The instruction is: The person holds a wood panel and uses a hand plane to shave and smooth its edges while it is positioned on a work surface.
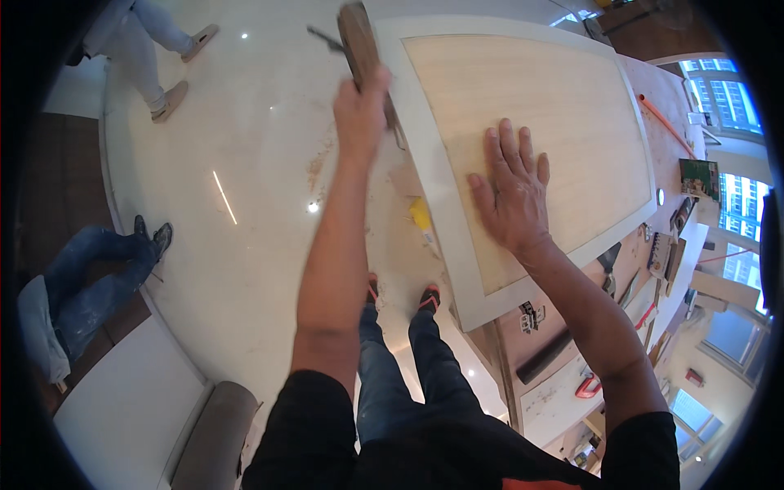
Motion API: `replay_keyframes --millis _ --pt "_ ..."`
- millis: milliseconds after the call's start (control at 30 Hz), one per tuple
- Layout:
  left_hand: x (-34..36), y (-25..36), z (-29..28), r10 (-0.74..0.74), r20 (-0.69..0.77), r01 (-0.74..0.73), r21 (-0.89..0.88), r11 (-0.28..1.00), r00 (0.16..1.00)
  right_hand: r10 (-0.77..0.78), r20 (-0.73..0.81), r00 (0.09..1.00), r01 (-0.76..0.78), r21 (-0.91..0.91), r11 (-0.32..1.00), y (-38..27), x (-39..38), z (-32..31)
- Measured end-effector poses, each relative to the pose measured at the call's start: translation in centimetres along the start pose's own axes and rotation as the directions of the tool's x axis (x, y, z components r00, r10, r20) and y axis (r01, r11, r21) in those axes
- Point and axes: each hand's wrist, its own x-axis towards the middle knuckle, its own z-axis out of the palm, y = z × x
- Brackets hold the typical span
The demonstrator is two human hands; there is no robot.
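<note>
A framed wooden panel [555,106] with a white border and a pale wood-grain middle lies on the workbench. My right hand [516,200] rests flat on its middle, fingers spread. My left hand [362,110] is wrapped round a wooden hand plane [358,41] at the panel's left edge, toward the far corner. A dark crosspiece juts out from the plane's left side. The plane's underside is hidden, and I cannot tell whether it touches the edge.
A yellow object [420,214] sits by the panel's left edge. On the bench [531,400] are a red clamp [587,385], a dark tube [544,356] and an orange rod [665,124]. Two people's legs [106,261] show at left, near a grey roll [214,437].
</note>
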Motion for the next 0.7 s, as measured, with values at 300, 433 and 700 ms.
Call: replay_keyframes --millis 300,433,700 --pt "-9.0 -3.3 0.0 -0.062 0.057 0.065 -0.054 0.996 0.996 -0.010 0.003 1.000 0.010 -0.038 0.999 0.4 -0.3 -0.3" --pt "-5.9 -1.8 0.0 -0.037 -0.039 0.040 0.093 0.995 0.999 -0.009 0.001 1.000 0.009 -0.010 1.000 0.1 -0.3 -0.2" --pt "-0.8 -0.4 0.6 -0.183 0.022 0.184 -0.058 0.981 0.983 -0.007 -0.024 1.000 0.007 -0.017 1.000 0.0 0.0 -0.2"
